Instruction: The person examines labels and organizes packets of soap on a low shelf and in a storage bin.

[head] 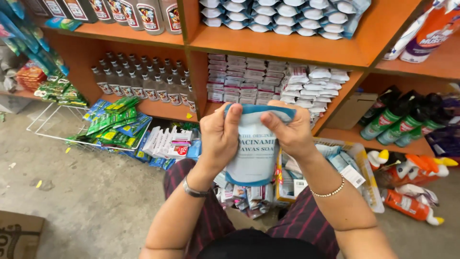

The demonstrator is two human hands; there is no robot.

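Head view, person crouched or seated before orange wooden shelving (287,50).

Left hand (218,136): clenched on the left upper edge of a white-and-blue refill pouch (256,153), thumb across the front face, fingers behind. Right hand (290,129): pinching the right upper corner of the same pouch, thumb in front. The pouch sits at centre frame, upright, printed face toward the camera, held clear of the lap and of the shelves. A grip on both top corners keeps the soft pack hanging flat, with its blue top band stretched between the hands; probably that is why it is held high rather than by the body.

Metal bracelet (194,191) on the left wrist, beaded bracelet (330,192) on the right.

Surroundings: stacked white pouches (282,14) of a similar kind fill the shelf at upper centre, flat packs laid in rows so edges face out. Smaller sachet packs (244,84) fill the middle shelf. Dark bottles (143,81) stand in ranks at left. Green spray bottles (397,124) lean at right. A yellow-rimmed basket (366,168) of packets lies just behind the pouch, lower right of centre. A white wire rack (52,127) with green and blue sachets (115,120) rests on the concrete floor (72,192) at left.
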